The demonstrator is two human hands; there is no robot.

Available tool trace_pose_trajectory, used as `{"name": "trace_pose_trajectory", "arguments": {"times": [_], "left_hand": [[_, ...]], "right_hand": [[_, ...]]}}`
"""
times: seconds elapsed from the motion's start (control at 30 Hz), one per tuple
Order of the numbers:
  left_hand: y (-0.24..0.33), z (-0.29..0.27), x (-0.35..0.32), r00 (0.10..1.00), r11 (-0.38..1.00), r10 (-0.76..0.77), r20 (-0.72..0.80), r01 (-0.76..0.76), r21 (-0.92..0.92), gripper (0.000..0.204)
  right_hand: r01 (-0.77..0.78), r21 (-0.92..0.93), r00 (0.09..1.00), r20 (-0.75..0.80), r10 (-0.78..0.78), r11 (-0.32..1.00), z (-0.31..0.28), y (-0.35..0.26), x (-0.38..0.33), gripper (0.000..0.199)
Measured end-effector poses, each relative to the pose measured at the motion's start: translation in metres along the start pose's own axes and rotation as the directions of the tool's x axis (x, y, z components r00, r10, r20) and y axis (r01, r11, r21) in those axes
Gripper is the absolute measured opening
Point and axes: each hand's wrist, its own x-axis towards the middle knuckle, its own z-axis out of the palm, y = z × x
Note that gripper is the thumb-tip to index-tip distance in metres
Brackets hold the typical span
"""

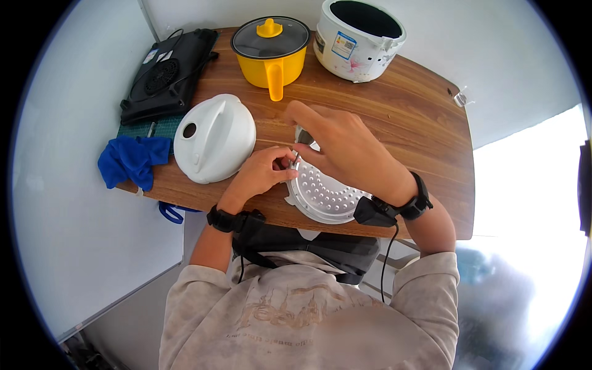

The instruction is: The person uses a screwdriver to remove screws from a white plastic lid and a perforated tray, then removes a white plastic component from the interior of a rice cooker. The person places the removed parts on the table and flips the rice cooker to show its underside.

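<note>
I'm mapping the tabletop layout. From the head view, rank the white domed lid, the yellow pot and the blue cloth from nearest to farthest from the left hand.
1. White domed lid, just left of the left hand.
2. Yellow pot, beyond it at the table's far side.
3. Blue cloth, at the table's left edge, past the lid.

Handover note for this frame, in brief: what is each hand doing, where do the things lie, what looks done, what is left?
Left hand: fingers pinch the rim of the perforated metal plate.
Right hand: over the plate, gripping a small metal part at its top edge.
White cooker lid lies off, left of the plate; cooker body stands open at the table's far edge.
Left: plate not yet back on the lid.
</note>
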Motion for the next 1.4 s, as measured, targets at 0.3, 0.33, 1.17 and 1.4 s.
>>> {"name": "trace_pose_trajectory", "arguments": {"times": [0.3, 0.33, 1.17, 1.4], "left_hand": [[0.0, 0.0, -0.001, 1.0, 0.999, 0.022, -0.002, -0.022, 0.036, 0.032], [0.0, 0.001, -0.001, 1.0, 0.999, 0.023, -0.002, -0.023, 0.031, 0.033], [-0.003, 0.001, -0.001, 1.0, 0.998, 0.006, 0.0, -0.006, 0.058, 0.032], [0.004, -0.001, -0.001, 1.0, 0.997, 0.0, 0.02, -0.002, 0.083, 0.034]], "right_hand": [[-0.024, -0.165, 0.996, -0.083, 0.01, 0.986, 0.005, 0.004, 0.001, 0.03], [-0.005, -0.151, 0.996, -0.091, -0.009, 0.989, 0.006, 0.005, 0.001, 0.03], [-0.096, -0.325, 0.995, -0.051, 0.084, 0.941, 0.003, -0.004, -0.007, 0.029], [0.042, -0.087, 0.998, -0.042, -0.045, 0.995, 0.003, 0.0, -0.002, 0.035]]}}
